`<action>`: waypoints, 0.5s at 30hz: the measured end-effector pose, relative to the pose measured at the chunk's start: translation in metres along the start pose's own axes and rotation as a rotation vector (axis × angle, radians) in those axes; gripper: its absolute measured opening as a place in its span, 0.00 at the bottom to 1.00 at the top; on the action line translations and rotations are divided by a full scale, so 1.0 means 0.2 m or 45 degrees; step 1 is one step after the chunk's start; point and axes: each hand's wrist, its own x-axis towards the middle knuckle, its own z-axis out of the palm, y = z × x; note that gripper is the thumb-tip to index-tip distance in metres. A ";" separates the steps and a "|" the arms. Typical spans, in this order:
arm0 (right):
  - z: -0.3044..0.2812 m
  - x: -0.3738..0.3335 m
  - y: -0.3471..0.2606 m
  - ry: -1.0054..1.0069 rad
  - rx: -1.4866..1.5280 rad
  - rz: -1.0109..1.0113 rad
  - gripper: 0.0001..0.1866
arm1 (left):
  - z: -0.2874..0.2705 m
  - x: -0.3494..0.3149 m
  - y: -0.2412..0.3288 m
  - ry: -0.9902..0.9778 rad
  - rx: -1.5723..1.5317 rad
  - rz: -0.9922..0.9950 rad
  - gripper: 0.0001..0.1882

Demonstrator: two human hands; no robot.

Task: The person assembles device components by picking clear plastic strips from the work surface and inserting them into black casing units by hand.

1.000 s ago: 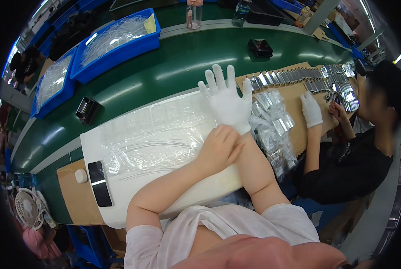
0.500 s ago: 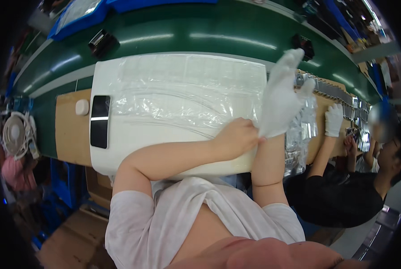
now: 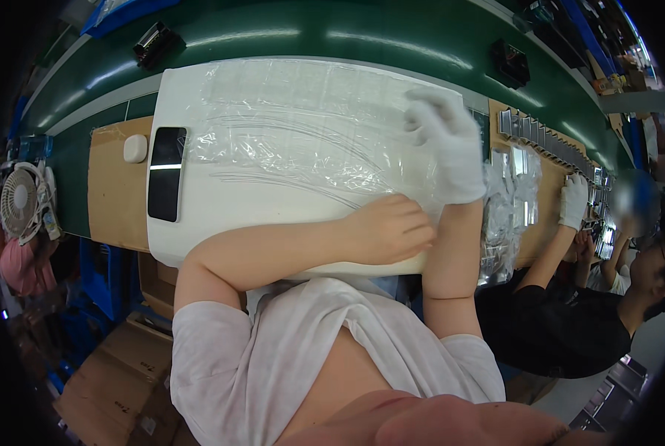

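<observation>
My left hand is bare, its fingers curled together over the near right part of a white padded sheet, beside my right forearm. Nothing shows in it. A white knit glove covers my right hand, raised over the sheet's right side. Its fingers are bent and somewhat apart, slightly blurred, with no object visible in them. Clear plastic packaging lies across the sheet, with thin wire-like strands running over it. At the sheet's left end lies a dark phone.
Left of the phone sits a small white case on cardboard. To my right are bagged silver parts, a row of metal pieces and a co-worker's gloved hand. Black devices stand on the green bench.
My left hand has let go of the glove's cuff. My right hand has swung left and down, its fingers bending from a stretched pose. The whole view has shifted slightly.
</observation>
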 end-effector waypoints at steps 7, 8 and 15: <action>0.14 -0.03 0.15 -0.353 -1.071 -0.469 0.17 | -0.18 -0.28 -0.19 0.195 0.373 -0.233 0.21; 0.15 -0.04 0.13 -0.357 -1.120 -0.456 0.18 | -0.23 -0.28 -0.22 0.191 0.367 -0.234 0.21; 0.21 -0.09 0.06 -0.317 -1.382 -0.536 0.23 | -0.49 -0.21 -0.29 -0.150 0.524 -0.563 0.44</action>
